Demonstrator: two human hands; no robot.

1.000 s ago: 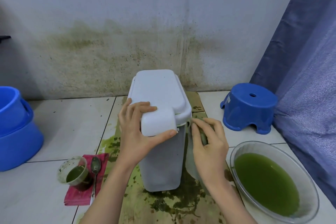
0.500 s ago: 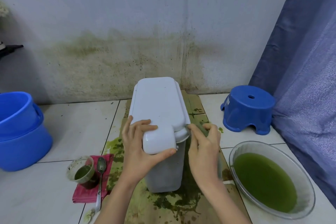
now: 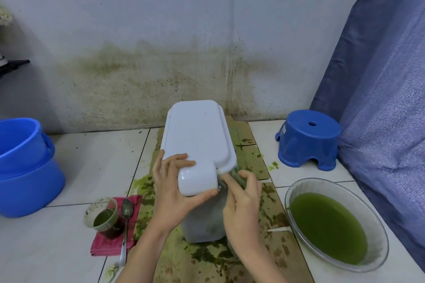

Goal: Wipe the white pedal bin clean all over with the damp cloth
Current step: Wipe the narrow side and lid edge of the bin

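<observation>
The white pedal bin point(image 3: 197, 135) stands upright on green-stained cardboard point(image 3: 250, 156) on the tiled floor, lid closed. My left hand point(image 3: 171, 193) grips the lid's front tab, fingers on top and thumb under it. My right hand point(image 3: 241, 200) holds the green damp cloth point(image 3: 238, 173) against the bin's right side, just under the lid's rim beside the tab. Only a small part of the cloth shows between my fingers and the rim. The bin's lower front looks grey and smeared.
A glass bowl of green liquid point(image 3: 331, 225) sits at the right. A blue stool point(image 3: 308, 139) stands behind it, near a blue curtain point(image 3: 379, 99). Stacked blue buckets point(image 3: 25, 167) are at the left. A small cup point(image 3: 103, 216) and a spoon point(image 3: 125, 220) rest on a pink cloth point(image 3: 101, 244).
My right hand has slid the cloth up the bin's right side to the lid's rim, close to the front tab. My left hand keeps its grip on the tab.
</observation>
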